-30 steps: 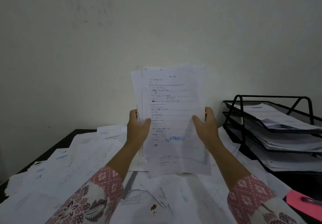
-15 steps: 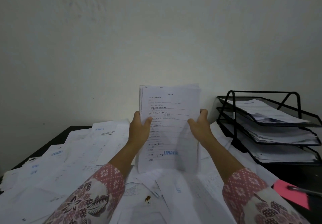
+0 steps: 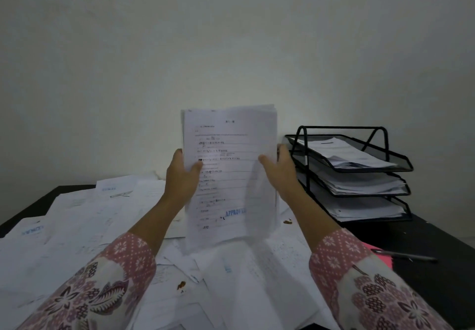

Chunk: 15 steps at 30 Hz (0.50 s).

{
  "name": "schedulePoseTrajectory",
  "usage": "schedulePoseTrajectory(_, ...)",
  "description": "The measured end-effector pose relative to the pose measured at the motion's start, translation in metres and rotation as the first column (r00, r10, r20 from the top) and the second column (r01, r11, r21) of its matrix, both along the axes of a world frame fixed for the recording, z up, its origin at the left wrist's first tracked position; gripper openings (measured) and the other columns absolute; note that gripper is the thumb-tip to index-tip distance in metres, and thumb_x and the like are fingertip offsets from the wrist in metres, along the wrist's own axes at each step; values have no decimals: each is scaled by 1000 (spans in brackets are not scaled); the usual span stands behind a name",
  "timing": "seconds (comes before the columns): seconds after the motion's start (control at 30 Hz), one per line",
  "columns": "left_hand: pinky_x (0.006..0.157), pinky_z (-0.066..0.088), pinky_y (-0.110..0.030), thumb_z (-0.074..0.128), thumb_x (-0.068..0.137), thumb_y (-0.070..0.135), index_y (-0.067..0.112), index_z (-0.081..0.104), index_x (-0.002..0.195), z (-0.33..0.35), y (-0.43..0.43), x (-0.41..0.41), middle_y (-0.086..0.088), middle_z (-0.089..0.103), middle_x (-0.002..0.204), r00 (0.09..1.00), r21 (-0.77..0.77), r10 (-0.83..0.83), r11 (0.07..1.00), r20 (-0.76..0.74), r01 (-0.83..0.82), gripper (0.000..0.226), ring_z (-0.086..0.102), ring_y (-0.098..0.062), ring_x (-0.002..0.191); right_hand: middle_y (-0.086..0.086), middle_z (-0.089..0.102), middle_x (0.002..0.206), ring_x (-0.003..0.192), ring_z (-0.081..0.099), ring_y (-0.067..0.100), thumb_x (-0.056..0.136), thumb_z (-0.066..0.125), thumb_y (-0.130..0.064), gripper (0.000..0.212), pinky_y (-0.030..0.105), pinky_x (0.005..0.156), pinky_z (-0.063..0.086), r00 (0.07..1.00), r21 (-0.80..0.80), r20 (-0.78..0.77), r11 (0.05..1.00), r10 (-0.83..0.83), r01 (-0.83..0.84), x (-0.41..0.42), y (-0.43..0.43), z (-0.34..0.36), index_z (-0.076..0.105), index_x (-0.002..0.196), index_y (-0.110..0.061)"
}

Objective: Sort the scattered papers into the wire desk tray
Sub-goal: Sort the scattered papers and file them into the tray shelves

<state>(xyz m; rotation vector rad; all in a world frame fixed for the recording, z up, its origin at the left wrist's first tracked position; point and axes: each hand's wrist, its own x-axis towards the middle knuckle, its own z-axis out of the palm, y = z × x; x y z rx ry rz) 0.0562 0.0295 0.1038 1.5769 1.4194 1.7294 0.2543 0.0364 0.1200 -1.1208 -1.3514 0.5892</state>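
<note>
The stack of papers [image 3: 228, 173] (stamped APPROVED in blue) stood upright above the paper-strewn desk [image 3: 437, 242], gripped at its sides by the left hand [image 3: 181, 176] and right hand [image 3: 281, 173], just left of the three-tier wire tray [image 3: 359, 173].

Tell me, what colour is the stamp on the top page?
Blue; the stamp shows best in the head view.

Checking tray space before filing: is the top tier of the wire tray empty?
No, the top tier of the wire tray already holds a stack of white papers.
</note>
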Motion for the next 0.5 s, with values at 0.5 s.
schedulePoseTrajectory(0.5,73,45,-31,43,93,3,12,37,135,-15,10,69,-9,50,121,945,-439,-325,853,-26,282,43,51,-22,99,10,56,89,69,52,21,93,50,-13,15,26,60,40,994,-449,-81,893,-78,34,100,-19,-28,53,105,-6)
